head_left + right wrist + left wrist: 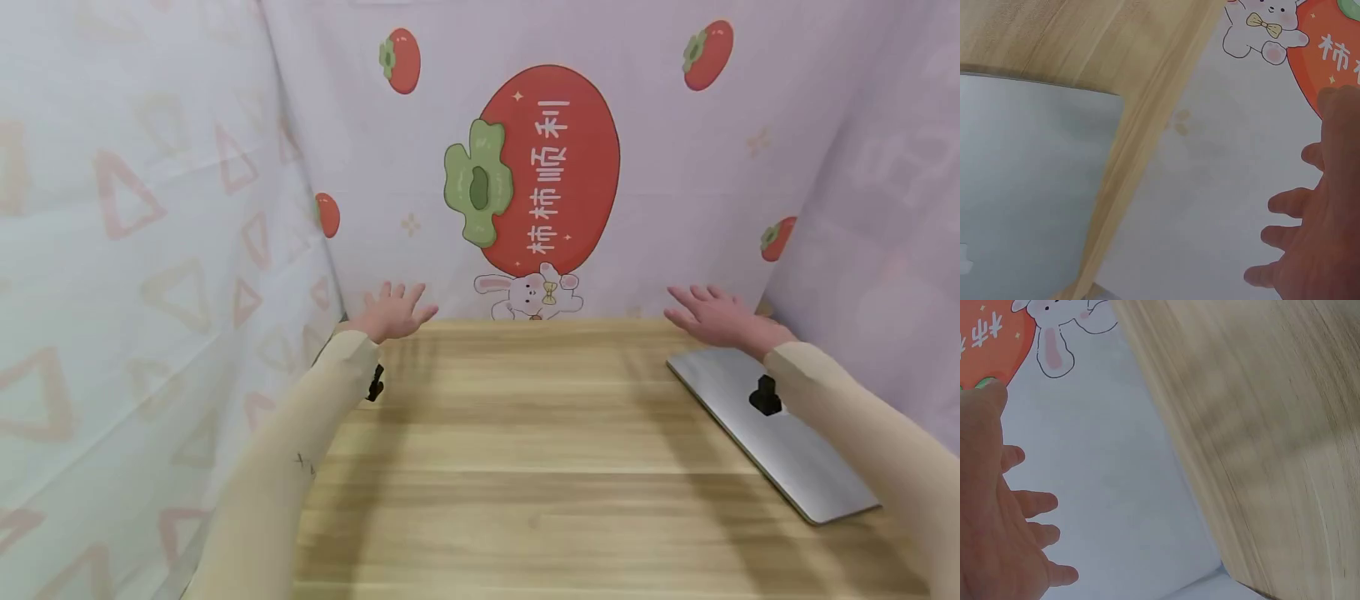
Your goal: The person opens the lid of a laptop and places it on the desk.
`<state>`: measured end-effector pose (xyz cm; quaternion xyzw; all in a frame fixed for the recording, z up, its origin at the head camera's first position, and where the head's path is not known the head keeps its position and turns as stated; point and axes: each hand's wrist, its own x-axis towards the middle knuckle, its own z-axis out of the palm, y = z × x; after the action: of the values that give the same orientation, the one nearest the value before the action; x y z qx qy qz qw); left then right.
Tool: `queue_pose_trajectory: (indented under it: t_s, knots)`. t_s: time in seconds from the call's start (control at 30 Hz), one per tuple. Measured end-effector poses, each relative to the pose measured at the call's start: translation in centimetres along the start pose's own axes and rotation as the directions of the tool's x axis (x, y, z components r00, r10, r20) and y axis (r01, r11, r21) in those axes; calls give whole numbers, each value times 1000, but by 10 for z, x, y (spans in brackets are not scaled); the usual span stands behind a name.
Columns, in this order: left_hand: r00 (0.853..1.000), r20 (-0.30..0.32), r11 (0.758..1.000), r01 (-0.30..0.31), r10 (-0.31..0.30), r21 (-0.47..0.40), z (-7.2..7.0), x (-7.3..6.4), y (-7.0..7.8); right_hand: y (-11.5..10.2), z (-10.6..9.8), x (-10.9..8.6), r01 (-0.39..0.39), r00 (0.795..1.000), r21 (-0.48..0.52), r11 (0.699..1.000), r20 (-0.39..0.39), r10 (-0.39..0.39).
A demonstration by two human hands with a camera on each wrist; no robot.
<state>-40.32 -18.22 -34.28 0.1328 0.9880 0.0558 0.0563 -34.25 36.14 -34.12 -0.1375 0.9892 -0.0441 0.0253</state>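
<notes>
Both arms reach forward over a wooden table (480, 433). The left hand (392, 313) hovers near the table's far left corner, palm down with fingers spread and straight. Toward the far right, the right hand (716, 317) is held up the same way, above the back end of a closed silver laptop (750, 433). Nothing is in either hand. In the left wrist view the left hand (997, 506) shows its thumb and fingers apart, beside the table edge. The right wrist view has the right hand (1316, 219) at the right, with the laptop (1029, 181) lying on the table.
A pale cloth (360, 150) printed with red persimmons and a white rabbit (532, 293) hangs behind the table's far edge. More cloth (135, 292) with triangle shapes hangs along the left, and another sheet (885, 250) along the right. Black mounts (766, 397) sit at the wrists.
</notes>
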Motion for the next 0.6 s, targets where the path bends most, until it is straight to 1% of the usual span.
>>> queue_pose_trajectory:
  t_s: [0.13, 0.27, 0.37, 0.47, 0.53, 0.6]
  knots:
    - [1000, 1, 1000, -12, 12, -9, 7, 0, 9, 2, 7, -10, 6, 1000, -18, 1000, -10, -6]
    - [999, -5, 999, -45, 45, -2, 17, 2, 18, 6, 17, -17, 19, 999, -15, 1000, -31, -19]
    - [994, -51, 995, -102, 101, -23, 23, 6, 27, 12, 20, -22, 33, 998, -2, 999, -58, -33]
    - [982, -108, 986, -162, 157, -46, 28, 11, 37, 19, 22, -28, 33, 997, 14, 999, -66, -32]
    - [975, -134, 980, -188, 179, -59, 32, 15, 44, 22, 24, -33, 26, 998, 33, 999, -66, -23]
    - [970, -146, 977, -203, 192, -66, 36, 19, 52, 26, 27, -37, 18, 998, 57, 998, -64, -14]
